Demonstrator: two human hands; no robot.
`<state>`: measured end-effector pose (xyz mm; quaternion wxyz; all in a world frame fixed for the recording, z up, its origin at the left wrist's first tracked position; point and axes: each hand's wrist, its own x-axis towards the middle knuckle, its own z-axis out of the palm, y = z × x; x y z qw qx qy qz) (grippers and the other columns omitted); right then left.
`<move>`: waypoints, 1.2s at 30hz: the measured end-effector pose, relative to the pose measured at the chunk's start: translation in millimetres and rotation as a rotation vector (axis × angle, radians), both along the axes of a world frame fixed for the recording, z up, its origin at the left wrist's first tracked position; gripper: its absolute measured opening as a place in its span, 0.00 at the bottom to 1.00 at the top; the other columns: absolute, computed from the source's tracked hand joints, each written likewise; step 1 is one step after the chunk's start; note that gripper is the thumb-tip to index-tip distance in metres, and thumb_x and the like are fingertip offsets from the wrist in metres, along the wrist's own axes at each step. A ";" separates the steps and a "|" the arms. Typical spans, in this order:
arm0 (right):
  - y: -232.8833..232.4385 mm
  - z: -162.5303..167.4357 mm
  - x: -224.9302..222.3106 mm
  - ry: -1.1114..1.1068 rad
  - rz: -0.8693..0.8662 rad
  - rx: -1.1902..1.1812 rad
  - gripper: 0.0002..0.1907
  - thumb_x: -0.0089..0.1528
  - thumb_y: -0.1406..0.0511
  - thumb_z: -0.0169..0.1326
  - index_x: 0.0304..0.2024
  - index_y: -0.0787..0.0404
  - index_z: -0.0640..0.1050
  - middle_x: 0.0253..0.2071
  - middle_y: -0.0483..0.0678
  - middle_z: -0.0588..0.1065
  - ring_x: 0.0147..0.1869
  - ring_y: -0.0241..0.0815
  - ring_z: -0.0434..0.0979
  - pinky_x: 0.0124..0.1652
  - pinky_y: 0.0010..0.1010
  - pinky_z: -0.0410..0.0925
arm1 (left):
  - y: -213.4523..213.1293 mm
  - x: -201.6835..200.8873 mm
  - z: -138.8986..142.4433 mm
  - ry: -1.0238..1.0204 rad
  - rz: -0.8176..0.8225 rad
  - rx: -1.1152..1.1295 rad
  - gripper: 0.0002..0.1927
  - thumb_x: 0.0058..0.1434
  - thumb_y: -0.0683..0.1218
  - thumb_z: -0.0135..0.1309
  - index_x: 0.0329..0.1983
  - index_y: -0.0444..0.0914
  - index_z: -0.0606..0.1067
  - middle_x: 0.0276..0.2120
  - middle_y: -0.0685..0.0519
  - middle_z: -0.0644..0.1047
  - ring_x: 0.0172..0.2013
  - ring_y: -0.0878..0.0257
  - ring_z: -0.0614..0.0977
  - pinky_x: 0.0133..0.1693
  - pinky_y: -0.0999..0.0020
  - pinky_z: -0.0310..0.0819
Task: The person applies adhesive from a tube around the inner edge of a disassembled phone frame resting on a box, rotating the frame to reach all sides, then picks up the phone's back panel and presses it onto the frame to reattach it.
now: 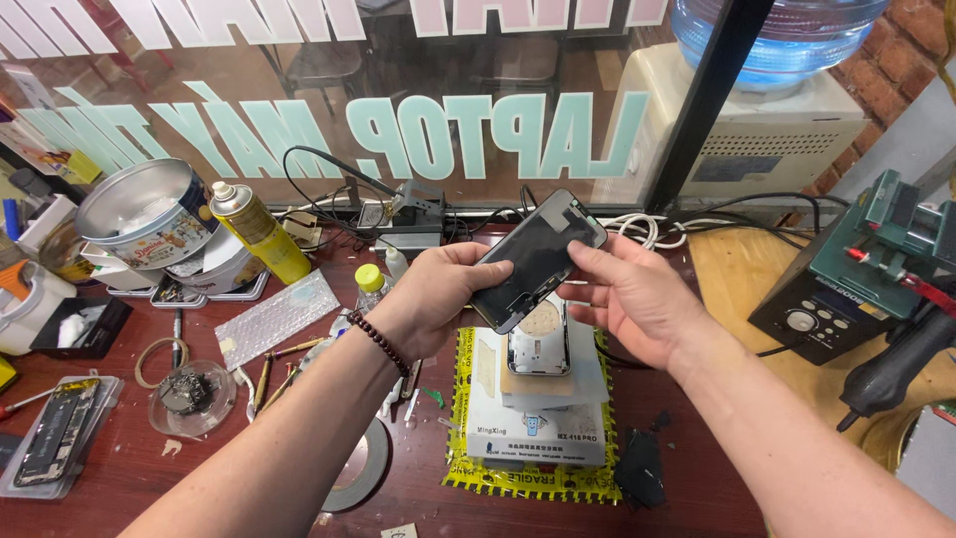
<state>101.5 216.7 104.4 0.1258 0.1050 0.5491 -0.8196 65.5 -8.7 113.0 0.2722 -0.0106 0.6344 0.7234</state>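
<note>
Both my hands hold a dark phone screen panel (538, 257), tilted, above the bench. My left hand (438, 289), with a bead bracelet on its wrist, grips the panel's lower left edge. My right hand (627, 294) pinches its right edge. Directly below lies an opened phone body (539, 344) with a round coil showing. It rests on a grey heating pad (538, 403) edged with yellow tape.
On the left stand a yellow spray can (259, 231), a round tin (149, 214), a small yellow-capped bottle (370, 284) and a dismantled phone (55, 428) on a tray. A tape roll (358, 468) lies near. A soldering station (827, 309) and hot-air handle (896, 364) sit right.
</note>
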 end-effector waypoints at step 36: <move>-81.7 -12.4 -48.2 0.030 -0.045 0.192 0.10 0.65 0.67 0.53 0.48 0.62 0.78 0.35 0.43 0.76 0.36 0.35 0.75 0.36 0.28 0.72 | -299.5 -34.8 -212.7 -0.495 0.961 -0.432 0.16 0.65 0.43 0.49 0.54 0.34 0.76 0.49 0.44 0.81 0.45 0.52 0.84 0.44 0.54 0.79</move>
